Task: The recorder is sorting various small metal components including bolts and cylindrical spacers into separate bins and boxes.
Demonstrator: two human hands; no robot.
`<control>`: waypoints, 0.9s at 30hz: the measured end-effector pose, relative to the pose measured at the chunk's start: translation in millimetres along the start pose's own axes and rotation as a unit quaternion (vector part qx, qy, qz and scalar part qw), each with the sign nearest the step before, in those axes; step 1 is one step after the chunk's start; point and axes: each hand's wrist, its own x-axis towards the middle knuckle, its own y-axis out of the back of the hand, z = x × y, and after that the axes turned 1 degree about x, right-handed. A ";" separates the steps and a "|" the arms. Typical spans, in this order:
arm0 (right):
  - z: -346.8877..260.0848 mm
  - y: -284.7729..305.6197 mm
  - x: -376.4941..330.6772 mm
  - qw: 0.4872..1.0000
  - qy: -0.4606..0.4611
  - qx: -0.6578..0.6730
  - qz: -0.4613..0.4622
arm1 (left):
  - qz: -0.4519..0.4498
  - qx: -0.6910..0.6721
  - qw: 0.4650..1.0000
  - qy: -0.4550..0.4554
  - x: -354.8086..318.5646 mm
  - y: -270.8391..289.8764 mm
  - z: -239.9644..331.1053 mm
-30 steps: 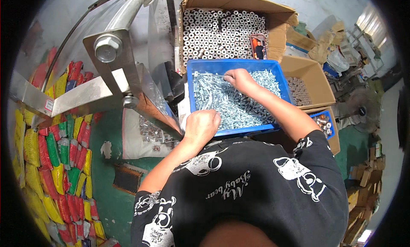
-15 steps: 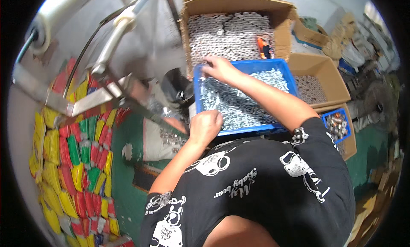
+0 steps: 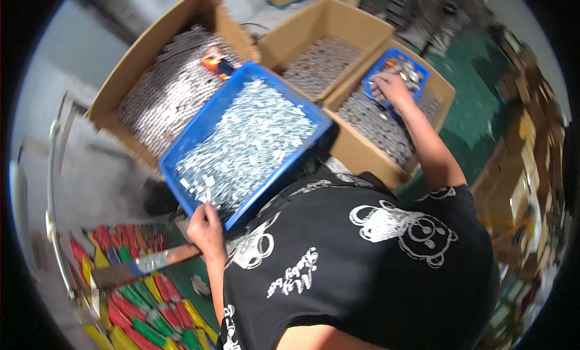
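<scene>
My black shirt (image 3: 393,277) is closest. My left arm (image 3: 215,277) goes almost straight up from the bottom, and my left hand (image 3: 206,230) is at the near end of the big blue bin (image 3: 205,129), just left of its nearest corner. My left fingers are curled with the tips together at the edge, but it's blurry, so I can't tell if they pinch anything. The bin is full of silver screws (image 3: 254,138).

My right arm (image 3: 432,141) reaches far out and leans left. My right hand (image 3: 391,89) has its palm down and fingers bent, over the near left corner of the small blue tray (image 3: 376,70). I can't tell if it holds anything. Shiny metal bits (image 3: 412,74) are in the tray, which sits by the far left corner of the right cardboard box (image 3: 356,147). Grey round pieces (image 3: 377,129) fill that box.

Past the bin's far edge is a bigger box (image 3: 151,51).
</scene>
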 end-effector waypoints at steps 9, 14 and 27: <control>122.6 0.3 -19.3 0.906 0.058 -0.418 -0.007 | -0.024 0.035 0.998 -0.038 3.7 -7.4 0.7; 105.0 -33.8 -34.9 0.807 -0.024 -0.589 -0.048 | -0.038 0.065 0.997 -0.034 -3.4 -0.1 0.4; 31.0 -15.3 36.9 0.956 -0.128 0.231 -0.127 | -0.085 0.162 0.983 -0.014 6.3 0.7 16.8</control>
